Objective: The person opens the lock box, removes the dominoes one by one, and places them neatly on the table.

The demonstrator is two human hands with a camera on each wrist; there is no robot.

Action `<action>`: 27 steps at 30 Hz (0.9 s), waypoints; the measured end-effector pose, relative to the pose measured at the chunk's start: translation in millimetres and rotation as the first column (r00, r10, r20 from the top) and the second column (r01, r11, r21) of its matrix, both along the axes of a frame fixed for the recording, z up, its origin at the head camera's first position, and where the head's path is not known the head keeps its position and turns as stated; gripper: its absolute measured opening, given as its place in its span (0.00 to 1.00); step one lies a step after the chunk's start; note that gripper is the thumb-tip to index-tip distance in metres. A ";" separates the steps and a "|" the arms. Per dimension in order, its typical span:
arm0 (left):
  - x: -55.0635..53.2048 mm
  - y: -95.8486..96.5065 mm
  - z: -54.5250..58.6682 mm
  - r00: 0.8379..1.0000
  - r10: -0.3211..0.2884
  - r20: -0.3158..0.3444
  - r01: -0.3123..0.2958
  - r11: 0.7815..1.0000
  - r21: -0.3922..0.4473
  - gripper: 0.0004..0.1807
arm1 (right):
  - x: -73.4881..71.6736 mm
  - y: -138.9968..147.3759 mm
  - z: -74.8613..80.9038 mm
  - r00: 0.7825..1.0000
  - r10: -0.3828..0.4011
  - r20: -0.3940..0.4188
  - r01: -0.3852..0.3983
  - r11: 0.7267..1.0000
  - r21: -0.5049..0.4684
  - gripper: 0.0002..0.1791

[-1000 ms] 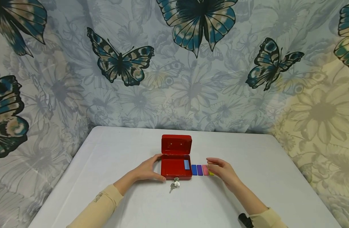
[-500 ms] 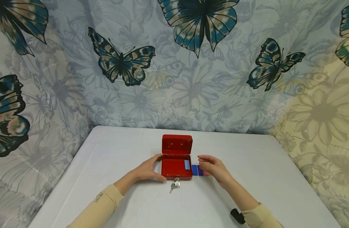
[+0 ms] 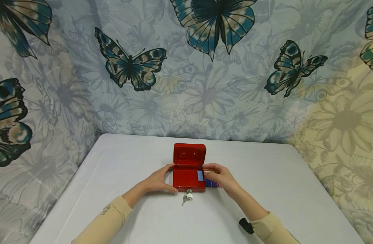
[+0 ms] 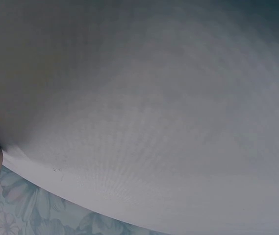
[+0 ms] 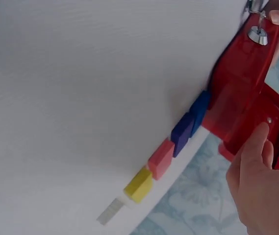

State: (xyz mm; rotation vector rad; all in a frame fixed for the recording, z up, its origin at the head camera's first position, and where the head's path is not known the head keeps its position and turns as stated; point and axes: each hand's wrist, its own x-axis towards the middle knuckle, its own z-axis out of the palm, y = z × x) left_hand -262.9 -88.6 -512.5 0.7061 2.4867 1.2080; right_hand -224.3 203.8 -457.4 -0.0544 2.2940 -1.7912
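A red metal cash box (image 3: 189,187) stands on the table with its lid (image 3: 189,154) raised. Inside, along the right wall, lies a light-blue block (image 3: 200,176). My left hand (image 3: 159,179) grips the box's left side, thumb at the front corner and fingers at the rear one. My right hand (image 3: 221,178) is at the right rim, fingertips over it; I cannot tell whether something is between its bent fingers. Beside the box the right wrist view shows a row of blue (image 5: 199,112), purple (image 5: 182,134), pink (image 5: 161,159), yellow (image 5: 138,185) and grey (image 5: 111,211) blocks.
Keys (image 3: 184,200) hang from the lock (image 3: 189,194) at the box's front. The white table (image 3: 137,220) ends at a wall covering (image 3: 207,98) printed with butterflies and flowers. A black device (image 3: 246,226) is strapped at the right cuff.
My right hand has moved left, from over the yellow and pink end of the row to the box's right rim. The left hand keeps its place on the box.
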 end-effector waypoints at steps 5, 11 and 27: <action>0.7 0.4 0.2 1.000 0.001 -0.001 -0.001 1.000 -0.013 0.57 | -3.0 -10.8 0.9 0.999 0.020 -0.025 -0.018 0.997 0.077 0.18; 1.0 0.3 0.2 1.000 -0.001 -0.021 0.000 1.000 -0.021 0.58 | -3.5 -21.1 3.0 0.995 0.036 -0.094 -0.016 0.978 0.210 0.15; 1.1 0.4 0.9 1.000 0.005 -0.002 -0.005 1.000 -0.013 0.56 | -7.7 -37.5 1.8 0.919 0.249 -0.307 -0.073 0.870 0.488 0.13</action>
